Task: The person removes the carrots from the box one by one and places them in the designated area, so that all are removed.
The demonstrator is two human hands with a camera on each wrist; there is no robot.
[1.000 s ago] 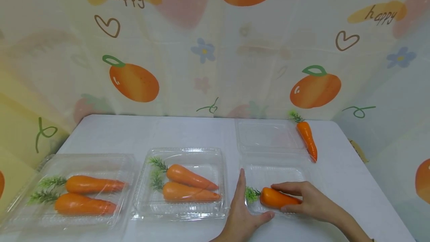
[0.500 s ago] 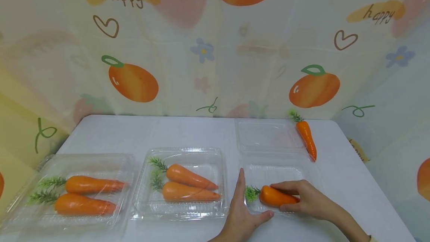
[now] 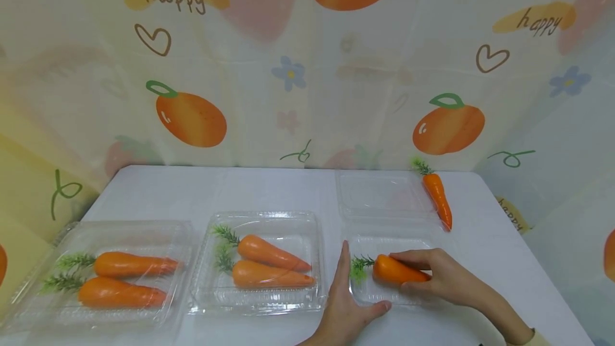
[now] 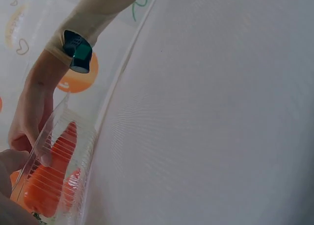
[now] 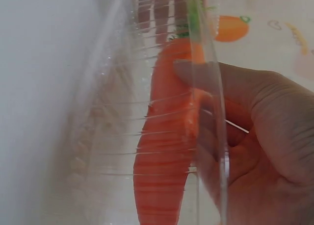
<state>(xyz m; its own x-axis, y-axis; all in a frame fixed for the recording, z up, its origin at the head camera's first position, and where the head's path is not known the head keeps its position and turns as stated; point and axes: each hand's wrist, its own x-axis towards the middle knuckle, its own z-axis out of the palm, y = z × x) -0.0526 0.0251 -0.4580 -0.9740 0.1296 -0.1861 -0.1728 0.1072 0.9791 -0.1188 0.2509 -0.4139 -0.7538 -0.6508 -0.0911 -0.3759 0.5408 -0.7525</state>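
An orange carrot [image 3: 391, 269] with a feathery green top lies inside a clear plastic container [image 3: 408, 244], its top toward the left wall. My right hand [image 3: 449, 279] pinches the carrot between thumb and fingers from the right. In the right wrist view, the same carrot [image 5: 164, 137] shows through the ridged clear wall, with the right thumb on its side. My left hand [image 3: 343, 303] stands at the container's front left corner, index finger straight along the left side and thumb spread along the front. The hinged lid [image 3: 384, 194] is folded back flat behind.
One more carrot [image 3: 438, 199] lies beside the lid's right edge. To the left, a closed clear box [image 3: 259, 298] contains two carrots, and another box [image 3: 178, 234] at far left also contains two. A printed cloth [image 3: 307, 111] hangs behind the white table [image 3: 230, 186].
My right hand has shifted the carrot slightly back inside the container, away from the front wall. The left hand stays where it was.
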